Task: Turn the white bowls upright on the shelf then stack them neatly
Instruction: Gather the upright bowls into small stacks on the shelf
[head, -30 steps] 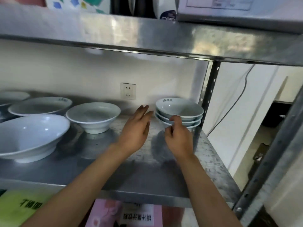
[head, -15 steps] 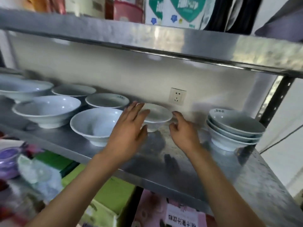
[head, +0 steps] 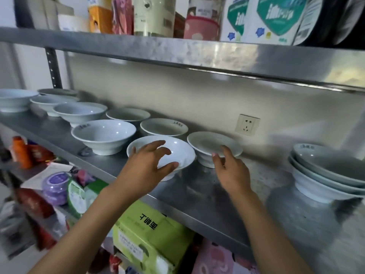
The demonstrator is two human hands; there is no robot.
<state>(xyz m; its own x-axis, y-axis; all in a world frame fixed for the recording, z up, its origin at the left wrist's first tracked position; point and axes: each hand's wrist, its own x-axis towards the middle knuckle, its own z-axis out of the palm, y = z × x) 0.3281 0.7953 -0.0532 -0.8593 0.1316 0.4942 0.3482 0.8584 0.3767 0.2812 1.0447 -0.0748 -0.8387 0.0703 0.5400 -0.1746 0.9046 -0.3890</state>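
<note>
On the shelf (head: 197,186), both hands just left the stack (head: 325,175); left hand (head: 150,165) and right hand (head: 231,171), fingers spread and empty, reach the next bowls.

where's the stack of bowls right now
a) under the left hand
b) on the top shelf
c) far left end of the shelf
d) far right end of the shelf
d: the stack of bowls sits nested at the far right end of the shelf, apart from both hands; the left hand is on a single bowl and the right hand reaches a second single bowl.
</note>
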